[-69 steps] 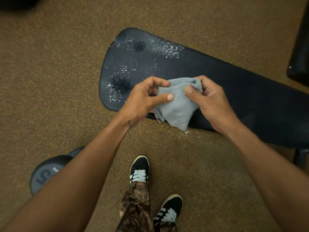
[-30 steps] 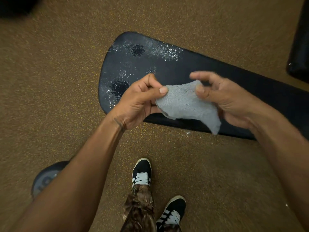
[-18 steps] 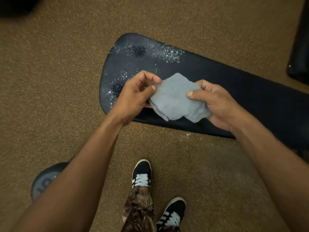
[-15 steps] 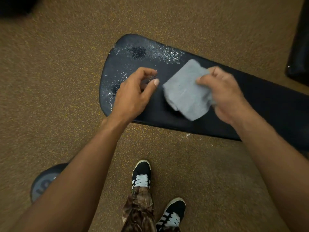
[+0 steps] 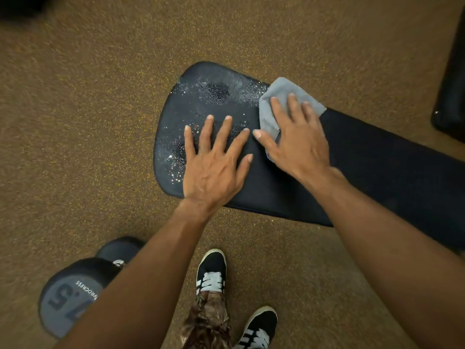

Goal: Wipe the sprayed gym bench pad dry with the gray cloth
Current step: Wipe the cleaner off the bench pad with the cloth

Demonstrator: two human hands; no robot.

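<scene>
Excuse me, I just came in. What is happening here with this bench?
A person stands at a gym bench pad. The right hand presses a gray cloth flat on the pad, at the edge of the spray droplets. The left hand lies open and flat on the wet rounded end. Droplets cover that end, so the wiping is hardly begun.

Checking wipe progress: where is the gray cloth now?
Head view: the gray cloth lies at the far edge of the black bench pad, under the right hand, right of the spray droplets.
</scene>
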